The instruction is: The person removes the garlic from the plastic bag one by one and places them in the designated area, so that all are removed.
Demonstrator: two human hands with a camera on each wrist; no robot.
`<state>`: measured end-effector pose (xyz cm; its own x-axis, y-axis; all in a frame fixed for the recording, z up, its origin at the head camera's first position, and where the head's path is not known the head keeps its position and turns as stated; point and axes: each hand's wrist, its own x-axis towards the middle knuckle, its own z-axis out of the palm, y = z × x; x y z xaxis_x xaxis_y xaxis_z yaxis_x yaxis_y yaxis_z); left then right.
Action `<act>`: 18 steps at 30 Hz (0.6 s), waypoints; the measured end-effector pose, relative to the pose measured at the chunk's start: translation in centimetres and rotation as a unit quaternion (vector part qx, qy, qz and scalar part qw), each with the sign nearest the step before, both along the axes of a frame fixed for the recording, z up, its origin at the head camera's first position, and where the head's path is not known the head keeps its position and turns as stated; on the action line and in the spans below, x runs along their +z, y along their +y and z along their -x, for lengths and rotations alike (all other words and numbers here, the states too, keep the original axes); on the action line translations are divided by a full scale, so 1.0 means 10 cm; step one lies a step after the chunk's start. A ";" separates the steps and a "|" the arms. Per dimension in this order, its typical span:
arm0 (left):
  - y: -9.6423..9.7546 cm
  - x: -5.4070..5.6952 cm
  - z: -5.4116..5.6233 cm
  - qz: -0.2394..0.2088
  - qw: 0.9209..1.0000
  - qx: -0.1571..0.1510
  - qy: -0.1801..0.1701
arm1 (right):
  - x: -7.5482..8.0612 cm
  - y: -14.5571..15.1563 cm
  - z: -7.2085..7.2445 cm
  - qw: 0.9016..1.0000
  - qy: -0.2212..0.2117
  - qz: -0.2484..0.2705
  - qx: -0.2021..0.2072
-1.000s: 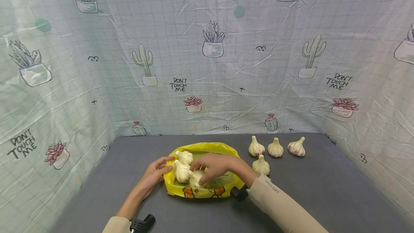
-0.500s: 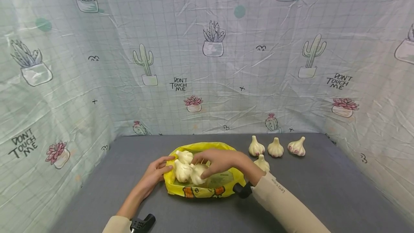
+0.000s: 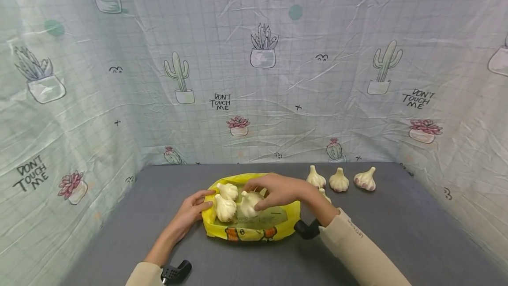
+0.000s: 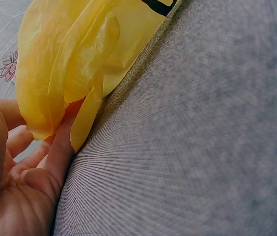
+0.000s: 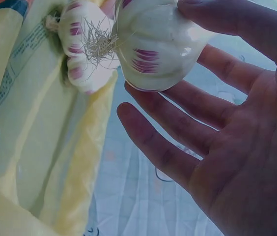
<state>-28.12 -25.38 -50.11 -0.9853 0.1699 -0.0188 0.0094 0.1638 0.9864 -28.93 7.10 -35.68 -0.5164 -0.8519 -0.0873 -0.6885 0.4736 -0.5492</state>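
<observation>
A yellow plastic bag [image 3: 291, 222] lies with its wide mouth facing up. At its left edge my left hand [image 3: 189, 215] pinches the plastic between thumb and fingers; the left wrist view shows the folded yellow film [image 4: 55, 73] held there. Over the bag's middle, my right hand [image 3: 279, 189] grips a garlic bulb [image 3: 249, 204] between thumb and fingertips. That bulb [image 5: 153, 49] shows purple streaks and a tuft of roots in the right wrist view. Two more garlic bulbs, a front one [image 3: 225, 208] and a back one [image 3: 227, 191], lie inside the bag's left end.
Several garlic bulbs stand on the dark grey table [image 3: 397, 233] right of the bag, among them a middle one [image 3: 339, 181] and a far right one [image 3: 365, 179]. One is partly hidden behind my right forearm. A cactus-print sheet [image 3: 293, 78] encloses the back and sides.
My right hand has lifted the garlic bulb and drawn it up and to the right, away from the two others in the bag. The left hand keeps its hold on the bag's edge.
</observation>
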 end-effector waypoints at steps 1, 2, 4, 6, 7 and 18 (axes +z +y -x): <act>0.00 0.00 0.00 -0.001 1.000 -0.002 0.001 | 0.01 0.02 0.00 1.000 0.002 0.003 0.000; 0.00 0.01 0.00 -0.002 1.000 -0.004 0.002 | 0.02 0.04 -0.01 1.000 0.003 0.005 0.000; 0.00 0.01 -0.01 -0.002 1.000 -0.004 0.003 | 0.03 0.07 -0.02 1.000 0.004 0.009 -0.002; 0.00 0.02 -0.01 -0.001 1.000 -0.003 0.003 | 0.04 0.10 -0.03 1.000 0.001 0.014 -0.007; -0.01 0.02 -0.01 0.000 1.000 -0.004 0.004 | 0.05 0.11 -0.03 1.000 0.000 0.016 -0.010; 0.00 0.02 -0.01 -0.001 1.000 -0.006 -0.001 | 0.13 0.33 -0.06 0.999 0.004 0.046 -0.028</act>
